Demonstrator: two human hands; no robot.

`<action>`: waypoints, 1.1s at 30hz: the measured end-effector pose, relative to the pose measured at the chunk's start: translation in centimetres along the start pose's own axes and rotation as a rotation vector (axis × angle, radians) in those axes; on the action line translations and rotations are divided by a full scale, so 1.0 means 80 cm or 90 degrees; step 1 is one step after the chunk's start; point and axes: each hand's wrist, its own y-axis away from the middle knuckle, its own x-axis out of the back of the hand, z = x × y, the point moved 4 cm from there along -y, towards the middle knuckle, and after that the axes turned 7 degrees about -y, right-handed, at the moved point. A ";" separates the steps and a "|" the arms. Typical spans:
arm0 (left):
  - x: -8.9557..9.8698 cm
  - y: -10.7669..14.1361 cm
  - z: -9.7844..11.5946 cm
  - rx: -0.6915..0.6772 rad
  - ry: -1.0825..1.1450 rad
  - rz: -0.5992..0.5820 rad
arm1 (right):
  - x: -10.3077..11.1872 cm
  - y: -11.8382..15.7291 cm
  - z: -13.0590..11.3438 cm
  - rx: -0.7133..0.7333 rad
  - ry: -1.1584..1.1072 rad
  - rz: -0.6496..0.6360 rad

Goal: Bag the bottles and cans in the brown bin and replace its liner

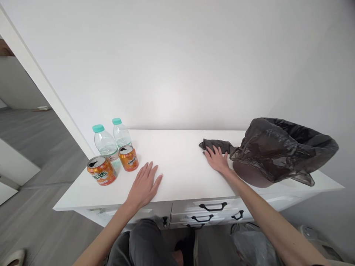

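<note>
My left hand (144, 186) lies flat on the white cabinet top (177, 162), fingers stretched out, holding nothing. Just left of it stand two opened orange soda cans, the nearer larger in view (102, 173) and the other (128, 160) beside my fingertips. Behind the cans are two clear plastic bottles (104, 142) with teal caps. My right hand (217, 160) rests with spread fingers on a bunched or rolled piece of black plastic (219, 145). To its right, a brown bin (251, 173) is covered by a black garbage bag (271, 147) with its mouth open.
A plain white wall (177, 66) rises behind the cabinet. Drawers with black handles (213, 207) face me below the edge. On the floor at lower right is a translucent plastic bag (249, 244); a doorway with grey flooring (33, 129) is at left.
</note>
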 end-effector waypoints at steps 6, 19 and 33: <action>0.002 0.000 0.001 0.000 0.011 0.030 | -0.007 -0.017 0.026 -0.018 0.018 0.027; -0.003 0.003 0.002 -0.018 -0.005 0.025 | -0.025 0.049 0.015 0.022 0.041 0.019; 0.004 0.001 0.006 0.007 -0.008 -0.026 | -0.021 0.105 -0.026 0.019 0.069 -0.030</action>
